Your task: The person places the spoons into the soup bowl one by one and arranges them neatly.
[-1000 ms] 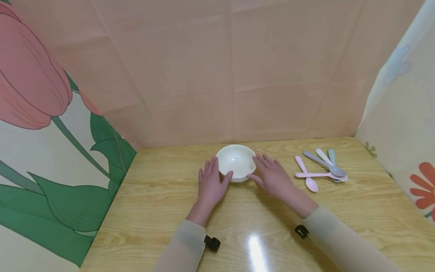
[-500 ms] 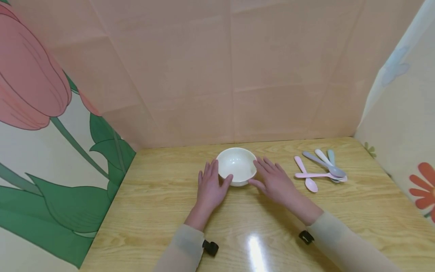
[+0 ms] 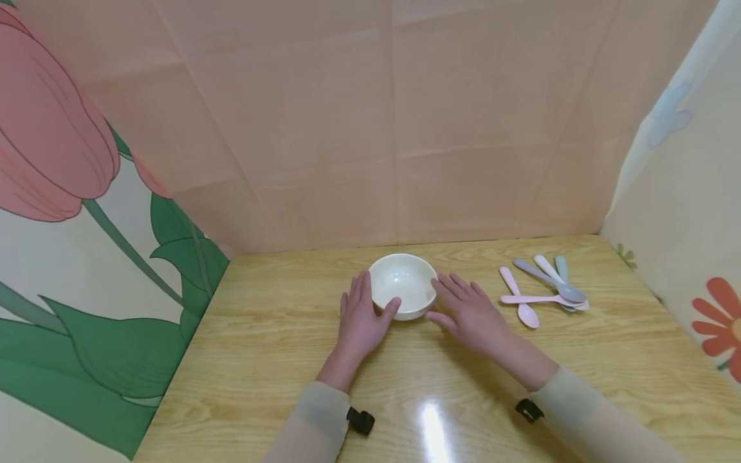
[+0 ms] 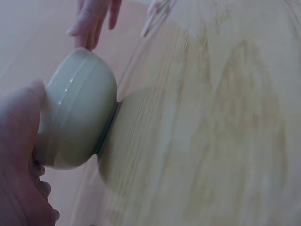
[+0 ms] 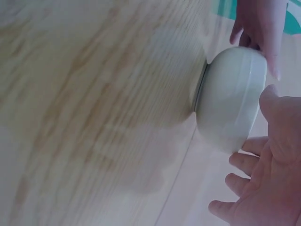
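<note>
Head view: white bowl (image 3: 403, 286) between left hand (image 3: 361, 320) and right hand (image 3: 471, 316).

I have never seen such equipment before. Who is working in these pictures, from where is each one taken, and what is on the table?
There is no machine arm here, only a person's two bare hands. The wide picture comes from a camera on the head, looking forward and down. The two other pictures come from cameras on the wrists; there the table looks tipped because the view is turned.

A white bowl stands on the table, between the left hand and the right hand. Their fingers are fairly straight beside it, so I would say neither hand clearly grips it. To the person's right lie several overlapping spoons, two of them pink. Nothing is lifted.
</note>
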### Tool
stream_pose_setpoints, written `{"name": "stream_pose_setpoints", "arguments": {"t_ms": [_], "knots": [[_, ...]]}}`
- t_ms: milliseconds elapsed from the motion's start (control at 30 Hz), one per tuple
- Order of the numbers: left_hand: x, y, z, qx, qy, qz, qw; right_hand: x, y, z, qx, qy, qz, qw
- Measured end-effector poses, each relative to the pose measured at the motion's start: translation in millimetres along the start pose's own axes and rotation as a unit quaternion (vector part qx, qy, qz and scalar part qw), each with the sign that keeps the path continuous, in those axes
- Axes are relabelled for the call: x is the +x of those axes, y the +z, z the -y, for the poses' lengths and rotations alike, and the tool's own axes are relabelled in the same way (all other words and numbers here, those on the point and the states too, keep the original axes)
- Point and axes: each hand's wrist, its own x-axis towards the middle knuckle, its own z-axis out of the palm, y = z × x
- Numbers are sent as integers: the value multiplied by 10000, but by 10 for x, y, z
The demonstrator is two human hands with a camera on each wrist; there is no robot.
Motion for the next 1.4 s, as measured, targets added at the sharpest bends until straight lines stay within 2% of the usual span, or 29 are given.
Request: {"name": "stream_pose_setpoints", "arguments": {"t_ms": [200,433,833,1167,1400], "knots": [[11,11,10,-90,-128,90,9998,-25,-28,-124,-16,31,-10,10000],[25,20,31,-232,-131,47,9996,-54,-223,-273,-59,220,58,9997],[27,26,43,-188,-115,28,9998,-191,-346,-772,-407,200,-455,9979],[28,48,62,-233,-51,-23,9997,-322,-463,-1047,-312,534,-253,9978],[11,31,46,-227,-48,11,9997,-457,-537,-1233,-233,558,-324,9976]]}}
